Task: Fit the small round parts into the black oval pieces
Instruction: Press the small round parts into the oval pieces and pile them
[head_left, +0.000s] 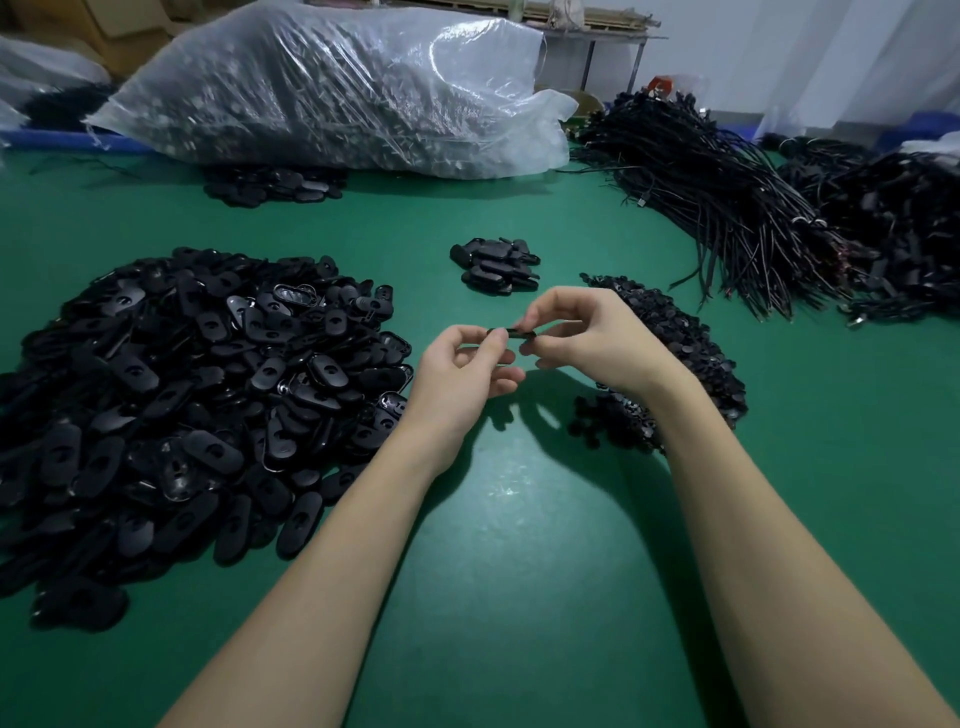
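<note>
**Both hands pinch one black oval piece above green mat**

Left hand (462, 371) and right hand (587, 338) meet mid-table, raised above the surface, fingers curled. Both pinch the same flat black plastic oval piece (511, 334), seen edge-on between the fingertips; left thumb and forefinger at its left end, right fingertips on its right end. Cannot tell whether a small round part is seated in it; too dark and thin from this angle.

Surface: smooth green table mat (519, 519), glossy, with hand shadows just under the hands. White wall and a metal-legged rack at the back.

Left: big heap of black oval plastic shells (197, 389), many with a round hole, reaching almost to the left wrist. Right, partly under the right forearm: heap of small black round parts (675, 332). Beyond the hands: small stack of black oval pieces (496, 265), apart from both heaps. Far back: large clear plastic sack of dark parts (332, 88), another small dark pile (270, 184) at its foot. Far right: bundles of black cables (727, 208).

Open room: bare mat between the two heaps, widening toward the near edge, crossed by both forearms. Table's near edge out of view.
</note>
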